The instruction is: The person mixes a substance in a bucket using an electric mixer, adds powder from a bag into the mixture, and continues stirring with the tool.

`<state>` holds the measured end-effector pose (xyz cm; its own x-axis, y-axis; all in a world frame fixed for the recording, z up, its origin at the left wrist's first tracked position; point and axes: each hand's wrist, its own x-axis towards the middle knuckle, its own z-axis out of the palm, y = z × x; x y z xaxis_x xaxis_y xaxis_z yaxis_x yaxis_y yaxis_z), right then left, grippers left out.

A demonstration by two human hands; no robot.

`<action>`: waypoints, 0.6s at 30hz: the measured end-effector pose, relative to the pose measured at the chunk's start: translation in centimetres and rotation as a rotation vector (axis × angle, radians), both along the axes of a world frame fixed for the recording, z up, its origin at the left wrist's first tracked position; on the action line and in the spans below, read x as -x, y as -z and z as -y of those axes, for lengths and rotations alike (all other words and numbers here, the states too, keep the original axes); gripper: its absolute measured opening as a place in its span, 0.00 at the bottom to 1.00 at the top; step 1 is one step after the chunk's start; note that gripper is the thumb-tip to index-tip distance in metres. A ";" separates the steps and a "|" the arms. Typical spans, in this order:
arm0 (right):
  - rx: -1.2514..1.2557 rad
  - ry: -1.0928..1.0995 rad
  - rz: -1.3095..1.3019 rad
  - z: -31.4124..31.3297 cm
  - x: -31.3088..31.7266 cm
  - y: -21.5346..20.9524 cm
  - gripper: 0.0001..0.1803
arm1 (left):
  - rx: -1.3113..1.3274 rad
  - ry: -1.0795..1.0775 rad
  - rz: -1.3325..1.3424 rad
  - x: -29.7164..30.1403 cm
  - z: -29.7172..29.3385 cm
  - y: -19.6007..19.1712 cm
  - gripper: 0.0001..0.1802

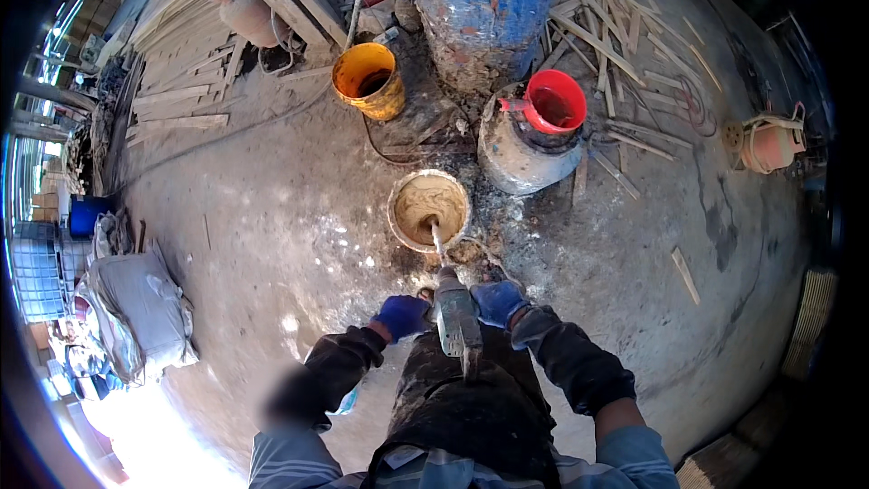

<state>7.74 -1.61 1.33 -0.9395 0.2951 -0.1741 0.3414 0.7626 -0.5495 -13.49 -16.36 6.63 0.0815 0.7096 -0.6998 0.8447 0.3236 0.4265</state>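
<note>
A grey-green electric mixing drill (pixel 457 315) is between my two hands, in front of my dark apron. My left hand (pixel 404 317), in a blue-purple glove, is closed at its left side. On the right side my right hand (pixel 498 304), gloved in blue, is closed too; the handles under both gloves are hidden. The drill's pale, coated shaft (pixel 440 241) slants down into a round bucket (pixel 393 225) of thick beige mix. The shaft's lower end is hidden in the mix, which has a hollow around it.
Beyond the bucket stand a yellow bucket (pixel 369 95), a big blue drum (pixel 489 14) and a whitish container (pixel 516 163) with a red scoop (pixel 555 104) on top. Wood strips (pixel 625 45) lie at the back. Covered goods (pixel 140 312) are at left, an orange-brown machine (pixel 769 145) at right.
</note>
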 end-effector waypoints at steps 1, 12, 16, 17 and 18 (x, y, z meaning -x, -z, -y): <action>-0.025 -0.014 0.041 -0.6 0.1 -0.5 0.09 | -0.035 -0.017 -0.001 -0.1 -0.2 0.0 0.20; -0.065 -0.087 0.126 -5.3 -1.8 -1.9 0.10 | -0.149 -0.017 0.050 -3.3 -2.6 1.1 0.25; -0.019 -0.061 0.082 -2.6 -1.0 -0.2 0.10 | -0.138 -0.034 0.040 -1.5 -2.1 -0.6 0.26; -0.012 -0.056 0.097 -1.7 -0.6 0.2 0.09 | -0.085 -0.020 0.006 -1.1 -1.7 -0.5 0.23; 0.022 -0.030 0.049 -1.0 -0.6 0.5 0.09 | -0.058 -0.008 0.001 -0.8 -1.2 -0.3 0.22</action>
